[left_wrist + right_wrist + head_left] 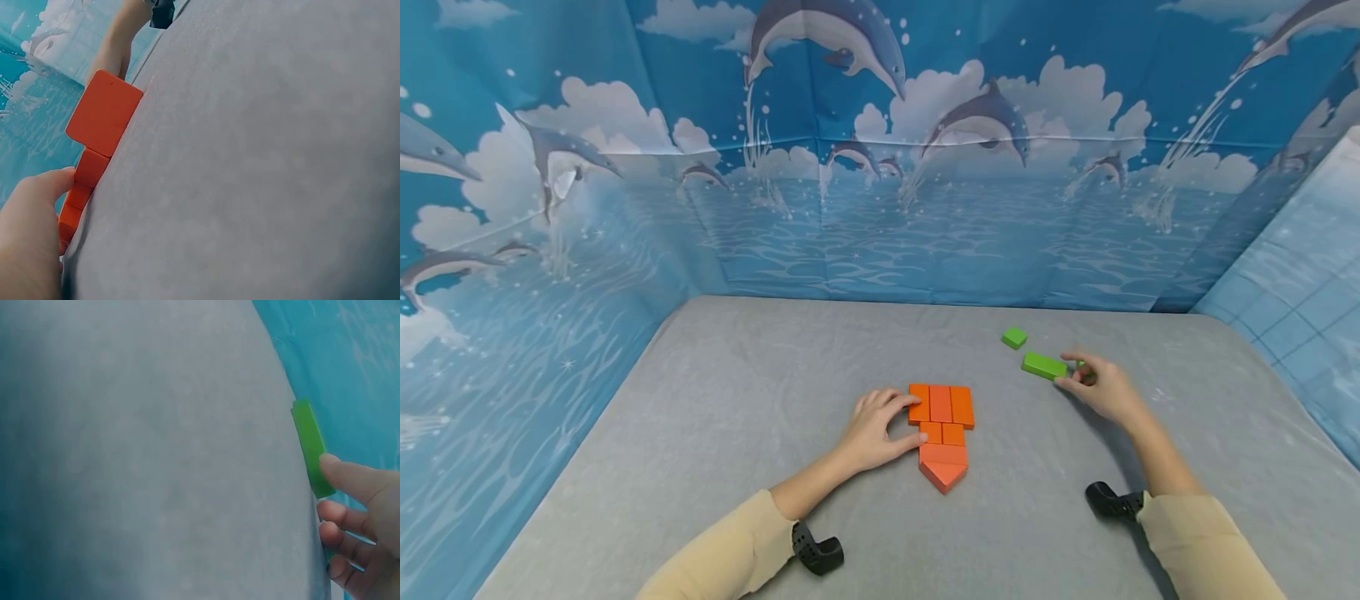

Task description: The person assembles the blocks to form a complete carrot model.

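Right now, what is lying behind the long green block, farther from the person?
Behind the long green block lies a small green block, apart from it. The right hand partly covers another green piece beside its near end.

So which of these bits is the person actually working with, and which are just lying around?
In use:
- orange block shape, held steady by the left hand
- long green block, touched by the right hand

Lying about:
- small green block
- grey table cover
- dolphin backdrop
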Motion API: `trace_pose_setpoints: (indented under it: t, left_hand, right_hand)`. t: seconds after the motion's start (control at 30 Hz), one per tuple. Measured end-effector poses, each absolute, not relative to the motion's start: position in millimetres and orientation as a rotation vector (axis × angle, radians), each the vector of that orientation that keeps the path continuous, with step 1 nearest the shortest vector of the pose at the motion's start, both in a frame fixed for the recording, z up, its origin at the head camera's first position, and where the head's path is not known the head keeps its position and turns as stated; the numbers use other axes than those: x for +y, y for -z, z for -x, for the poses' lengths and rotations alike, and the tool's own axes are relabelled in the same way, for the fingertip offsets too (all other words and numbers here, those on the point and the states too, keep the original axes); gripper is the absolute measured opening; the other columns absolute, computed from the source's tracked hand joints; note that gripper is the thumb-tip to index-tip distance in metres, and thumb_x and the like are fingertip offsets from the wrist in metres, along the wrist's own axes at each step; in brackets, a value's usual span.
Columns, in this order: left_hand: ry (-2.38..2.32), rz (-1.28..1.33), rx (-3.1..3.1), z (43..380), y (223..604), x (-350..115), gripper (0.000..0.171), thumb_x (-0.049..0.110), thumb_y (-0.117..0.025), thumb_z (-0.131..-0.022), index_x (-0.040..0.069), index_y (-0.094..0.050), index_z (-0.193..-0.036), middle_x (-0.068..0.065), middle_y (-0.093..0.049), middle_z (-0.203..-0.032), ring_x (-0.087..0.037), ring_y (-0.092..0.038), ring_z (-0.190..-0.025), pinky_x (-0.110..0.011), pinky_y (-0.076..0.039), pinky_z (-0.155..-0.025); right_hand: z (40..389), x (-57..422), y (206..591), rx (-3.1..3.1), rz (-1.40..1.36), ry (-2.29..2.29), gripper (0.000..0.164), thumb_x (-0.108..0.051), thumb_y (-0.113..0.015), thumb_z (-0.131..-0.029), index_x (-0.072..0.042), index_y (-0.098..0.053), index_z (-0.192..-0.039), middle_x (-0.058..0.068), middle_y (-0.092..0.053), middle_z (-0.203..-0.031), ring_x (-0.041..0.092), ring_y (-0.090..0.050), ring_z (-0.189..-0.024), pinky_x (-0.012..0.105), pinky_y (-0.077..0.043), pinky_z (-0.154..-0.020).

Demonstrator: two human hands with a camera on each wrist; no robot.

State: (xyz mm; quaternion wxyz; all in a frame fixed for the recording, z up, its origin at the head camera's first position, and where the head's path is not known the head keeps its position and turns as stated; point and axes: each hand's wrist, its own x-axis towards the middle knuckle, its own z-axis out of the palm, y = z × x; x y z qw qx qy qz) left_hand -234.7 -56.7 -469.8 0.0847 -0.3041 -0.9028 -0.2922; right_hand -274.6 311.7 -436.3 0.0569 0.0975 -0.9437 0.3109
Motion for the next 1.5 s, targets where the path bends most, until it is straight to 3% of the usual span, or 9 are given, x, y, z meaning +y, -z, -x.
trace_pose_setpoints:
  t: [0.4,0.6,0.87,1.17,1.5]
  left_hand:
    - [0.833,0.9,-2.698,235.3,471.0,-56.5,0.052,0.048,-0.061,-0.082,0.021,-0.053,-0.125,-0.001,-0.052,-0.118,-0.018,-0.044,-0.108,-0.043,-0.029,-0.097]
    - [0.834,0.903,-2.693,235.7,470.8,-57.2,0.052,0.048,-0.062,-0.081,0.021,-0.054,-0.125,0.0,-0.052,-0.118,-0.017,-0.044,-0.106,-0.042,-0.03,-0.096]
    - [0.843,0.906,-2.707,235.6,469.1,-57.1,0.052,0.049,-0.061,-0.081,0.021,-0.054,-0.125,0.0,-0.052,-0.118,-0.017,-0.044,-0.107,-0.042,-0.03,-0.096]
    - [0.841,0.892,-2.717,237.1,470.3,-57.0,0.052,0.05,-0.061,-0.081,0.021,-0.054,-0.125,0.0,-0.052,-0.118,-0.016,-0.044,-0.105,-0.041,-0.03,-0.095]
    - [0.851,0.896,-2.718,237.7,470.7,-58.0,0.052,0.05,-0.061,-0.081,0.021,-0.054,-0.125,0.0,-0.052,-0.118,-0.016,-0.044,-0.106,-0.04,-0.029,-0.095]
  right_hand:
    - [277.1,309.6,442.5,-2.833,-0.304,-0.899,0.034,-0.014,-0.063,-0.087,0.007,-0.055,-0.112,0.007,-0.053,-0.073,0.015,-0.047,-0.062,0.028,-0.039,-0.055]
    - [280.9,301.6,435.1,-2.887,-0.304,-0.902,0.035,-0.017,-0.058,-0.09,0.008,-0.052,-0.114,0.01,-0.055,-0.083,0.017,-0.053,-0.068,0.03,-0.041,-0.055]
    - [292.9,257.4,421.7,-2.858,-0.48,-1.107,0.04,-0.021,-0.059,-0.09,0.005,-0.049,-0.119,0.011,-0.055,-0.088,0.023,-0.056,-0.071,0.028,-0.043,-0.053]
    - [309.2,207.1,428.0,-2.891,-0.686,-1.214,0.033,-0.013,-0.061,-0.088,0.004,-0.052,-0.116,0.008,-0.054,-0.085,0.018,-0.054,-0.066,0.028,-0.042,-0.054]
    - [317.0,184.5,434.6,-2.918,-0.806,-1.143,0.029,-0.012,-0.063,-0.086,0.002,-0.056,-0.111,0.005,-0.056,-0.083,0.015,-0.047,-0.066,0.027,-0.04,-0.059]
